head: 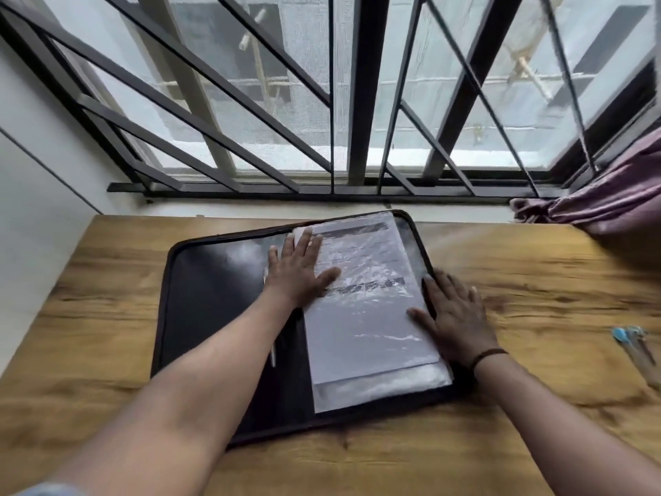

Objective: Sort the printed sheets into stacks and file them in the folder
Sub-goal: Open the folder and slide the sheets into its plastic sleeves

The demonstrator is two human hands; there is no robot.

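Printed sheets [365, 316]: they lie in the right half of the open folder [214, 302], under a clear plastic sleeve [390, 383], and the folder lies flat on the wooden table [107, 352].
Step in hand: I judge this is the filing step, near its end; I see no loose stacks on the table, so the sorting seems done.
Left hand [298, 272]: flat on the top left part of the sheets, fingers straight and spread; it presses and grasps nothing.
Right hand [454, 313]: it rests at the right edge of the sheets, thumb on the plastic and fingers over the folder border; fingers straight, gripping nothing that I can see.
Sheets relative to hands: between the two hands and touching both.
Next move: I think the sheets need squaring in the sleeve, then the black left cover must fold over.
Pens [633, 347]: on the table, well apart to the right.
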